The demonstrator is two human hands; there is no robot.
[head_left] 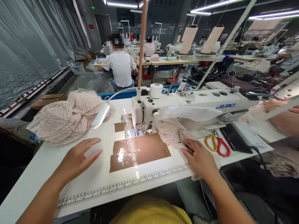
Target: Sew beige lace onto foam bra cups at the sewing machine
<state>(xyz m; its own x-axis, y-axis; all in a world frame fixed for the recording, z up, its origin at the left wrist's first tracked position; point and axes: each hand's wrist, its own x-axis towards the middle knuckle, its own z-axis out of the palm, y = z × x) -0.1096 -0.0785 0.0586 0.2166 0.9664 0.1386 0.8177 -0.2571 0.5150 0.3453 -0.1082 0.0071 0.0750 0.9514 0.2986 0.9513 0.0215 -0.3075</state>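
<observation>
My left hand hovers open over the white sewing table, fingers stretched toward a heap of pale pink knitted fabric at the left. My right hand rests on a piece of the same pink fabric lying right of the needle, fingers closed around a thin dark tool I cannot make out clearly. The white JUKI sewing machine stands across the table behind both hands. A brown glossy plate lies under the needle area.
Yellow-and-red scissors and a black phone-like slab lie right of my right hand. A printed ruler runs along the table's front edge. A lamp bends over the table. Another person's arm shows at right; a person in white sits ahead.
</observation>
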